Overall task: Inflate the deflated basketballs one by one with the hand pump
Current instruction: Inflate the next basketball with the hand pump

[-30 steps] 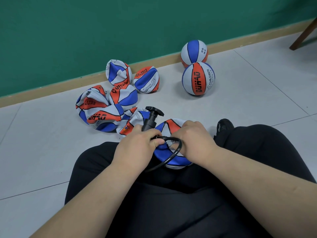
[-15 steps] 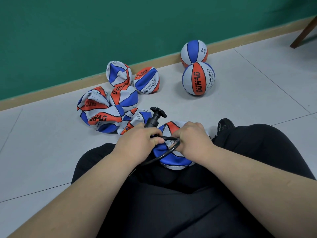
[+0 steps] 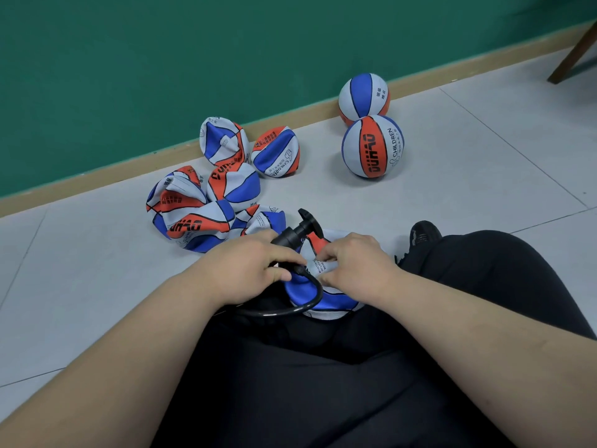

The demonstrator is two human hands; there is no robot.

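Note:
A deflated blue, white and orange basketball (image 3: 326,302) lies on my lap between my hands. My left hand (image 3: 248,270) grips the black hand pump (image 3: 295,232), whose T-handle points up and away, and its fingertips hold the end of the black hose (image 3: 290,308) against the ball. The hose loops down over the ball. My right hand (image 3: 353,265) pinches the ball's skin beside the hose tip. Several more deflated balls (image 3: 193,208) lie heaped on the floor ahead to the left.
Two inflated balls sit near the wall, one in front (image 3: 373,146) and one behind (image 3: 364,97). A green wall with a wooden skirting (image 3: 129,171) runs across the back. A wooden furniture leg (image 3: 571,54) stands far right. My black shoe (image 3: 423,232) rests on the grey tiles.
The pump has tilted further to the right. My right hand has opened from covering the ball to pinching its skin by the hose tip, and the white printed patch now shows.

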